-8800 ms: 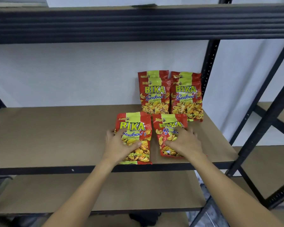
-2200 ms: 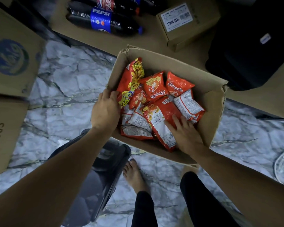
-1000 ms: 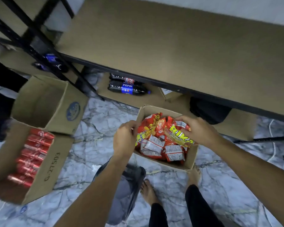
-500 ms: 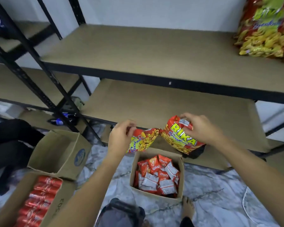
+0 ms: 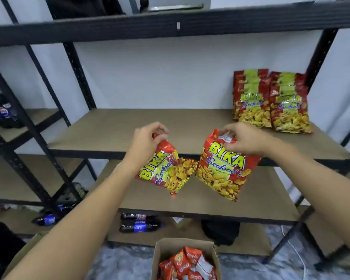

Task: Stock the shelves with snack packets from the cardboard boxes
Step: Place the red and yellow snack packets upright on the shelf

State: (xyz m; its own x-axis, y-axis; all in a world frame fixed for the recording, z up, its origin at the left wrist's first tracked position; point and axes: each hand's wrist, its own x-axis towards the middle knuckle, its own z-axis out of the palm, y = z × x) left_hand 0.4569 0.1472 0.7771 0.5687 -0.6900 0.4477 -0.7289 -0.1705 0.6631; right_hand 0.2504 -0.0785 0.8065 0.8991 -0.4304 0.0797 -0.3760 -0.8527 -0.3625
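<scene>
My left hand pinches the top of a red and yellow Bika Seafood packet that hangs tilted in front of the middle shelf. In my right hand hangs a second Bika packet, gripped by its top edge. Both packets are in the air just before the shelf's front edge. Several Bika packets stand upright against the wall at the shelf's right end. On the floor below, an open cardboard box holds several red snack packets.
Black metal uprights frame the shelving. Pepsi bottles lie on the bottom shelf, with more bottles on the left unit. A dark bag sits under the lower shelf. The middle shelf's left and centre are bare board.
Since the earlier frames I took two Bika packets out of the floor box and raised them to the middle shelf. My view has tilted up from the box to the shelf.
</scene>
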